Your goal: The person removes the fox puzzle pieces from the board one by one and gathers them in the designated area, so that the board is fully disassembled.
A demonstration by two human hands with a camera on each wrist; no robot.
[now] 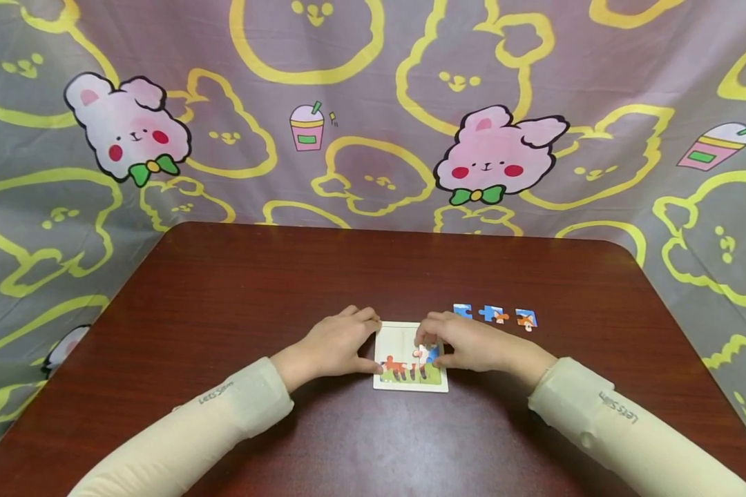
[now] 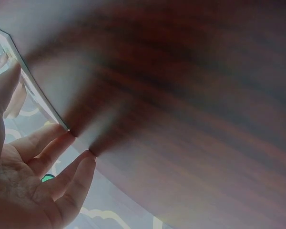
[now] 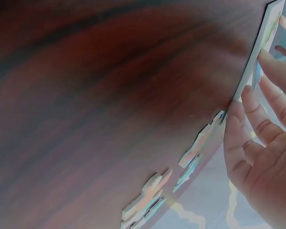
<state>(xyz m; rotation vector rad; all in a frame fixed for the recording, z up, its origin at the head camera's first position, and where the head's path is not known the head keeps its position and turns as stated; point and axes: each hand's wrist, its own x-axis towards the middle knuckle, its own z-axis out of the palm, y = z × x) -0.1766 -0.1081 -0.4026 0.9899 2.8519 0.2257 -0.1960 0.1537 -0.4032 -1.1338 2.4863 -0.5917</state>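
Note:
A square jigsaw tray (image 1: 388, 334) with a pale frame lies on the table, its lower part filled with pieces showing orange animal legs on green grass. My left hand (image 1: 332, 345) rests at the tray's left side, thumb on the edge and fingertips by the far corner. In the left wrist view the fingers of that hand (image 2: 38, 171) are only gently bent. Over the tray's right side, my right hand (image 1: 475, 343) pinches a blue-and-white puzzle piece (image 1: 427, 353) between thumb and fingers. The hand partly covers this piece.
Beyond the right hand, several loose puzzle pieces lie in a row, among them a blue one (image 1: 462, 310), a blue-and-orange one (image 1: 494, 315) and one with an animal face (image 1: 525, 318). A patterned curtain (image 1: 373, 103) hangs behind the dark wooden table (image 1: 273, 276).

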